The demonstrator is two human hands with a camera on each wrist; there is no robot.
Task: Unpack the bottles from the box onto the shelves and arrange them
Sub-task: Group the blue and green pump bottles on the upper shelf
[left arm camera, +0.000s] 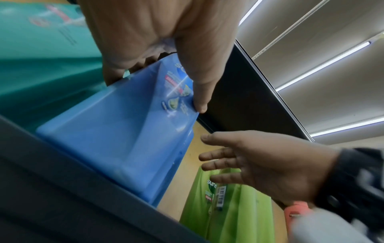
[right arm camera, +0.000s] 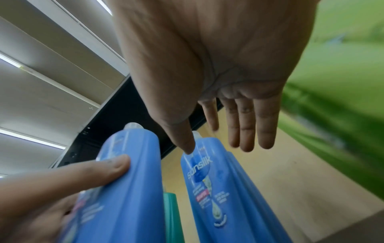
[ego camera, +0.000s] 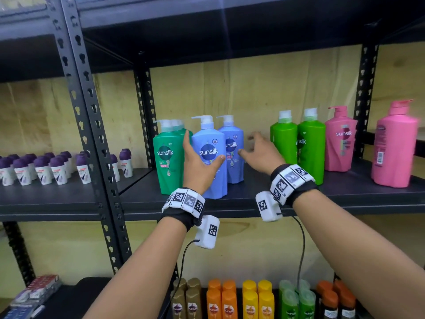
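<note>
Two blue Sunsilk pump bottles stand upright on the middle shelf (ego camera: 253,200). My left hand (ego camera: 200,157) grips the front blue bottle (ego camera: 208,143), fingers round its left side and thumb (left arm camera: 200,100) pressed on the label. The left wrist view shows this bottle (left arm camera: 116,139) tilted on the shelf edge. My right hand (ego camera: 255,146) hovers open with spread fingers (right arm camera: 247,129) just right of the rear blue bottle (ego camera: 233,155), holding nothing. Its thumb tip lies close to that bottle (right arm camera: 209,184); contact is unclear. No box is in view.
Teal bottles (ego camera: 166,157) stand left of the blue ones, light green bottles (ego camera: 310,146) and pink bottles (ego camera: 340,139) to the right. Bare shelf lies between blue and green. Small purple-capped roll-ons (ego camera: 43,169) fill the left bay. Smaller bottles (ego camera: 250,300) line the lower shelf.
</note>
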